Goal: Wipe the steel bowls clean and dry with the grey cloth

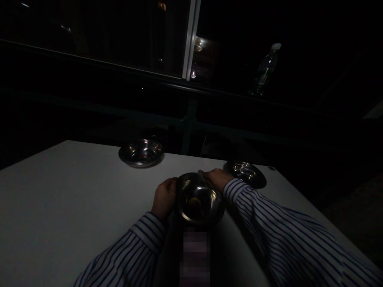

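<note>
A shiny metal bowl (194, 217) is held tilted over the near middle of the table, its inside facing me. My left hand (165, 198) is closed on the bowl's left rim, thumb on top. At the far right rim, my right hand (218, 178) is closed, its fingers bent against the bowl. A small pale thing (201, 173) shows by its fingertips; in the dim light I cannot make out what it is. A yellowish patch shows in the bowl, perhaps a reflection.
The white table (89, 191) carries a second metal bowl (140, 163) at its far left edge. Another metal bowl (259, 179) stands at the far right, close beyond my right wrist. A plastic bottle (265, 73) stands behind, by the dark window frame (190, 40).
</note>
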Tool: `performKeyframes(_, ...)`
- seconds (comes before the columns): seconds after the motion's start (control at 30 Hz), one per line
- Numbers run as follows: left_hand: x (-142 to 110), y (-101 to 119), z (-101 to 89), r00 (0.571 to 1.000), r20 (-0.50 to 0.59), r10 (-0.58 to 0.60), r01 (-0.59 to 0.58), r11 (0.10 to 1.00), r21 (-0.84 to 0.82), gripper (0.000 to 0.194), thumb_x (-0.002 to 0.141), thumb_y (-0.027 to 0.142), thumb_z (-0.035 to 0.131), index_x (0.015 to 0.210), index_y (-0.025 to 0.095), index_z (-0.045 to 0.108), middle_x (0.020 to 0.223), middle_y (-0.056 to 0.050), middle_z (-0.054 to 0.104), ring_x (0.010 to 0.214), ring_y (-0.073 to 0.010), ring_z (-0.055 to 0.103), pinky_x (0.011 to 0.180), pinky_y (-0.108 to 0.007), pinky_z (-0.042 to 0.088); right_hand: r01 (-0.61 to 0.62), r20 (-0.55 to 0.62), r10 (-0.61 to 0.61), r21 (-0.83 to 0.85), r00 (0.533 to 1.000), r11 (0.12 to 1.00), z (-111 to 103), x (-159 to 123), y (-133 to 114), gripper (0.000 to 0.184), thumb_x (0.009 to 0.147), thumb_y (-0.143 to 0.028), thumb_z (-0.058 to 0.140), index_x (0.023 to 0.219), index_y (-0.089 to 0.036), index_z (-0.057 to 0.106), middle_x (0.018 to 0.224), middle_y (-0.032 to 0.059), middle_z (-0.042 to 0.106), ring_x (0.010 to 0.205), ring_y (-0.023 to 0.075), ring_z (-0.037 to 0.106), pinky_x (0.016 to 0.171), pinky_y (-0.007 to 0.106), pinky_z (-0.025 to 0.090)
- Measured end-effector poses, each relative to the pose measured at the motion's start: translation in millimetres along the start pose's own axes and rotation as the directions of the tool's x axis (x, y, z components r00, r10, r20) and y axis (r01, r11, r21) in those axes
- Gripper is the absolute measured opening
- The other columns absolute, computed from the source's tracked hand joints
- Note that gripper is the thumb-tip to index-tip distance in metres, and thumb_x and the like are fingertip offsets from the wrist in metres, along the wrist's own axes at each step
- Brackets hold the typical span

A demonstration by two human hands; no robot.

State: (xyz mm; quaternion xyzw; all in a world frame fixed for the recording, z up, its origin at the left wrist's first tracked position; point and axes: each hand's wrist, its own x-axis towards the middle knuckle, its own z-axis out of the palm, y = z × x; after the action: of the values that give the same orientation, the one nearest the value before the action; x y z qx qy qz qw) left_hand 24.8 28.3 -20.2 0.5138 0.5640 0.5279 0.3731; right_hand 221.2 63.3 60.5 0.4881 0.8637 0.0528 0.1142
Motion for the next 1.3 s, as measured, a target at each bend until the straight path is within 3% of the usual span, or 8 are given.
performKeyframes(0.13, 0, 3, -1.4, 0.999, -0.038, 0.014, -0.013, 1.0, 0.012, 0.03, 0.076, 0.034, 0.046, 0.089, 0.014, 0.066, 0.089, -0.011, 0.07, 0.084, -0.0235, 0.064, 0.076, -0.034, 0.048, 0.025, -0.059, -0.027, -0.042, 0.998, 0.999, -3, 21, -22, 0.031, 0.089, -0.023, 0.034, 0.115, -0.017, 0.051, 0.094, 0.0153, 0.066, 0.086, 0.0258, 0.063, 0.068, 0.035, 0.045)
performKeyframes(0.3, 0, 5, -3.6, 0.99, -0.139, -0.002, 0.004, 1.0, 0.02, 0.04, 0.08, 0.044, 0.041, 0.103, 0.013, 0.055, 0.085, -0.012, 0.067, 0.074, -0.0227, 0.063, 0.069, -0.036, 0.048, 0.153, -0.147, -0.163, -0.072, 0.976, 0.986, -8, 43, -52, 0.03, 0.088, -0.014, 0.036, 0.113, -0.016, 0.051, 0.106, 0.0125, 0.063, 0.1, 0.0227, 0.057, 0.081, 0.036, 0.044)
performKeyframes(0.5, 0, 8, -3.3, 0.972, -0.233, -0.022, 0.024, 1.0, 0.002, 0.037, 0.083, 0.046, 0.035, 0.099, 0.016, 0.05, 0.086, -0.01, 0.063, 0.081, -0.023, 0.06, 0.075, -0.037, 0.046, 0.255, -0.2, -0.271, -0.1, 0.942, 0.962, -7, 38, -66, 0.033, 0.088, -0.013, 0.035, 0.118, -0.011, 0.05, 0.113, 0.0122, 0.06, 0.104, 0.0235, 0.053, 0.083, 0.038, 0.045)
performKeyframes(0.9, -4, 15, -3.7, 0.961, -0.26, -0.096, 0.088, 0.995, -0.044, 0.034, 0.084, 0.047, 0.031, 0.092, 0.018, 0.048, 0.086, -0.01, 0.062, 0.082, -0.0234, 0.06, 0.077, -0.037, 0.045, 0.388, -0.223, -0.402, -0.106, 0.888, 0.916, -4, 27, -87, 0.034, 0.088, -0.014, 0.038, 0.118, -0.007, 0.051, 0.117, 0.0119, 0.058, 0.105, 0.0252, 0.05, 0.089, 0.038, 0.044)
performKeyframes(1.17, -1, 17, -11.3, 0.946, -0.253, -0.203, 0.189, 0.979, -0.078, 0.051, 0.082, 0.058, 0.023, 0.09, 0.016, 0.05, 0.094, -0.014, 0.061, 0.091, -0.0258, 0.058, 0.082, -0.039, 0.042, 0.41, -0.214, -0.414, -0.063, 0.885, 0.91, 0, 26, -90, 0.031, 0.087, -0.017, 0.044, 0.115, -0.007, 0.051, 0.114, 0.0138, 0.059, 0.101, 0.0221, 0.054, 0.084, 0.034, 0.047)
performKeyframes(1.3, 2, 10, -12.4, 0.95, -0.248, -0.191, 0.169, 0.98, -0.107, 0.056, 0.08, 0.063, 0.021, 0.087, 0.016, 0.051, 0.095, -0.014, 0.06, 0.093, -0.0247, 0.057, 0.084, -0.038, 0.041, 0.453, -0.195, -0.456, -0.062, 0.868, 0.889, -3, 20, -90, 0.03, 0.086, -0.017, 0.045, 0.114, -0.008, 0.051, 0.113, 0.0122, 0.06, 0.097, 0.0215, 0.056, 0.08, 0.034, 0.049)
